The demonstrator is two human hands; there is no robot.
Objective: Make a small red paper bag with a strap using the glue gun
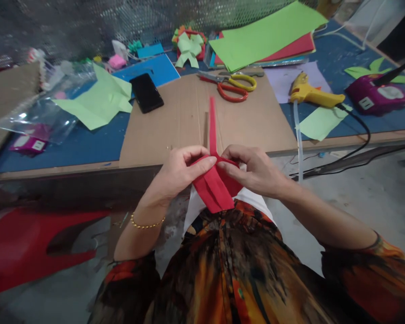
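Note:
Both hands hold a folded piece of red craft paper or felt (pixel 213 189) at the near edge of the table, above my lap. My left hand (pixel 185 170) pinches its left upper part, with the thumb lying across the top. On the other side my right hand (pixel 253 170) grips the right upper part between thumb and fingers. A narrow red strip (pixel 213 123) rises from between the hands and points away over the cardboard (pixel 168 121). How strip and folded piece are joined is hidden by my fingers.
Beyond the hands lie scissors (pixel 234 85) and a black phone (pixel 146 93). Right, a yellow glue gun (pixel 315 92) trails its cord near a purple power socket (pixel 374 96). Green sheets (pixel 270 33) are stacked at the back; crumpled light green paper (pixel 97 99) lies left.

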